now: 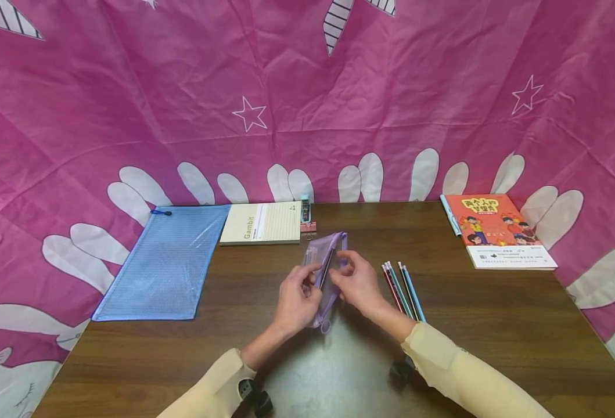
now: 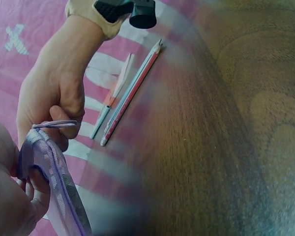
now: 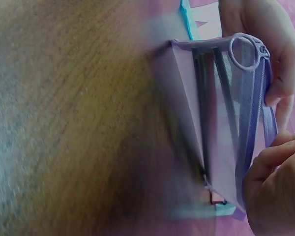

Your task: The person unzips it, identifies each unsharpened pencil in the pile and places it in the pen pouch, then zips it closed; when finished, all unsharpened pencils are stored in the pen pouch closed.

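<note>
A translucent purple zippered pencil case (image 1: 313, 251) stands between my two hands above the table, its mouth parted. My left hand (image 1: 298, 297) pinches the case's near-left edge between thumb and fingers. On the opposite side, my right hand (image 1: 358, 284) grips the other zipper edge. Long slim items like pens or pencils (image 3: 202, 98) show through the case wall in the right wrist view, their exact kind blurred. A round zipper pull (image 3: 244, 51) hangs at the near end. Several pencils (image 1: 402, 293) lie beside my right forearm, partly hidden by it.
On the wooden table (image 1: 265, 273), a blue mesh zip folder (image 1: 163, 267) lies left, beside a cream notebook (image 1: 260, 223). A small bottle-like item (image 1: 305, 208) and a pink clip (image 1: 309, 227) are behind the case. At right are a red book (image 1: 497, 229) and a light-blue pen (image 1: 450, 215).
</note>
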Action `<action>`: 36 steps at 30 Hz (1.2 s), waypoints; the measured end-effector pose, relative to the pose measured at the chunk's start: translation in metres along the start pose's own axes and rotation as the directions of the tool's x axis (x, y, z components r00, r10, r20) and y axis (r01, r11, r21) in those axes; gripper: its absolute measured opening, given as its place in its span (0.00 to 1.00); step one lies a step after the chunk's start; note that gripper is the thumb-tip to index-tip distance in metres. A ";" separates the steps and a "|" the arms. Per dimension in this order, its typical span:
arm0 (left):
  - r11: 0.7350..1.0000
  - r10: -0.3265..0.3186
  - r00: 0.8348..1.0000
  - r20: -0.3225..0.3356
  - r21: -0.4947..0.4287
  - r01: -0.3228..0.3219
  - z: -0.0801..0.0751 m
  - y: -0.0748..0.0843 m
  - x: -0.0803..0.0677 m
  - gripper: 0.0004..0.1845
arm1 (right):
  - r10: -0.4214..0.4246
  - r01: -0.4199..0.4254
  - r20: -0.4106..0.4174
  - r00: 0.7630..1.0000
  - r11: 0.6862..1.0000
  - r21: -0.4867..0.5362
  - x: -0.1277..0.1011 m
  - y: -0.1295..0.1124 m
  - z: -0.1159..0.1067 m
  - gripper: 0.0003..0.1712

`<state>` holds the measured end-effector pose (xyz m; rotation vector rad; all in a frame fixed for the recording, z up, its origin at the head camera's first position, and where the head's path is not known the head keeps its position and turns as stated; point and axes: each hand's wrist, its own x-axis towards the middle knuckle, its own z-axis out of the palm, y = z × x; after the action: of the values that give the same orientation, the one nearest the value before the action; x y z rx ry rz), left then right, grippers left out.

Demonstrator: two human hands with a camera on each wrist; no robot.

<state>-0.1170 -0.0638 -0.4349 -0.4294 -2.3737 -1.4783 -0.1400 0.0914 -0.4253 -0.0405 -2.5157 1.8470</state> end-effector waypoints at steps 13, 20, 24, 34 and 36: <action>0.999 0.005 1.000 -0.028 -0.039 -0.006 -0.008 -0.003 0.001 0.27 | 0.061 -0.062 0.010 0.998 0.995 0.077 0.003 0.001 -0.021 0.17; 0.999 -0.007 1.000 0.006 -0.036 0.007 -0.008 -0.003 -0.002 0.27 | -0.063 0.065 0.022 0.998 0.994 -0.083 0.014 0.009 -0.036 0.19; 0.999 -0.002 0.999 0.039 -0.037 0.003 -0.008 -0.003 -0.003 0.27 | -0.212 0.219 0.054 0.976 0.937 -0.272 0.027 0.016 -0.044 0.18; 0.999 0.042 0.995 0.096 -0.020 -0.041 -0.011 -0.007 -0.009 0.27 | -0.441 0.517 0.272 0.855 0.693 -0.502 0.062 0.026 -0.056 0.27; 0.999 0.052 0.992 0.111 -0.018 -0.050 -0.012 -0.008 -0.010 0.27 | -0.451 0.565 0.339 0.825 0.656 -0.501 0.065 0.026 -0.057 0.28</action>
<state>-0.1098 -0.0791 -0.4402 -0.5860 -2.4187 -1.4869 -0.2028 0.1557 -0.4326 0.7883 -2.7099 0.8519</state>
